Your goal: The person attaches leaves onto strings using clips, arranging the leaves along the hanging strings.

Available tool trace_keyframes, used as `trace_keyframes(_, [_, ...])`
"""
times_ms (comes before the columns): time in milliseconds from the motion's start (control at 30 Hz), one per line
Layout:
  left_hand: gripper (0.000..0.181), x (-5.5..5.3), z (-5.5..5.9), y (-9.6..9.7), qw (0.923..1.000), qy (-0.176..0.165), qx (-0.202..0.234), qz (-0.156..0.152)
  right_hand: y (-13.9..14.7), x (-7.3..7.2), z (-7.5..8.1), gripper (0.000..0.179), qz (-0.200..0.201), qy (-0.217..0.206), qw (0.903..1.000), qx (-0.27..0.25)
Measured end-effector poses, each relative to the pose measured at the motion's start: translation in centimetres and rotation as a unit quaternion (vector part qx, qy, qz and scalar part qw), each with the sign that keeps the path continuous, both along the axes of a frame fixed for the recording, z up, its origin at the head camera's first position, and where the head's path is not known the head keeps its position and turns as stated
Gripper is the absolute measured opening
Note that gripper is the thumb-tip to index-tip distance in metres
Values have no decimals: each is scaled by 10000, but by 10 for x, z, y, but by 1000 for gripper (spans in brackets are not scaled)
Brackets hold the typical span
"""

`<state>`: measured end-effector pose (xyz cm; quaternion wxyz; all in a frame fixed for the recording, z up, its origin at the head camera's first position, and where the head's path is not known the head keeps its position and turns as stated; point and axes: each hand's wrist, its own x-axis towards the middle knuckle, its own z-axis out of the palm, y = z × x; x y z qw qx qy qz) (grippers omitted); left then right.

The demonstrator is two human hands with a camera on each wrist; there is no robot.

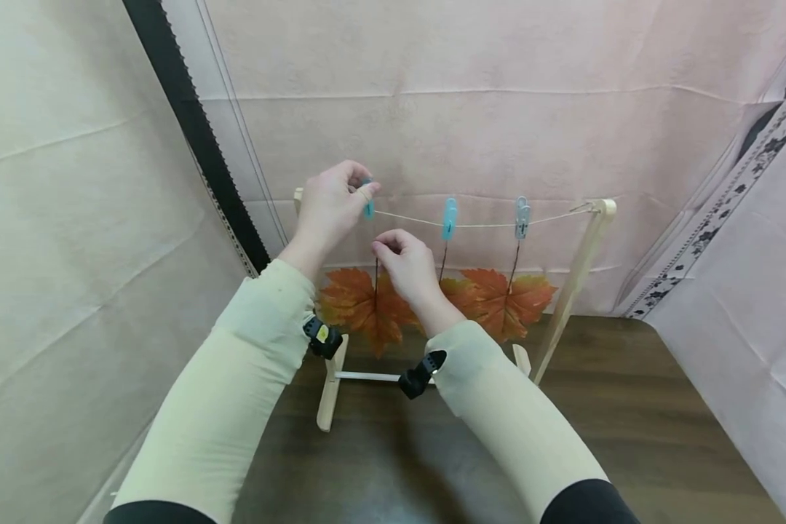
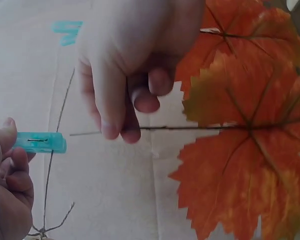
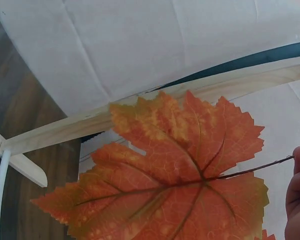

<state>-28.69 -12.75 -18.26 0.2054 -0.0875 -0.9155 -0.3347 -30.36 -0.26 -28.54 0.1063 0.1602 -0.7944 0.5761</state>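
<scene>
My left hand pinches a light-blue clothespin at the left part of a thin string. The clothespin's tip overlaps the string in the left wrist view. Lower and to the right, my right hand holds an orange artificial maple leaf by its dark stem, between thumb and fingertips. The stem's bare end points at the clothespin, with a small gap between them in the left wrist view. The leaf hangs below the hand, its blade spread in the right wrist view.
Two more clothespins, one blue and one greyish-blue, hold orange leaves by their stems farther right. The string is tied to a wooden frame with a white crossbar, standing on a brown wood-look surface. Pale cloth surrounds it.
</scene>
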Motion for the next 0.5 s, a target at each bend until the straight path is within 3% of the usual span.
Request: trace_keyframes(500, [28,0,2,5,9996,52,-179,202,-4,-5,12,16,-29,-93,9991,-406])
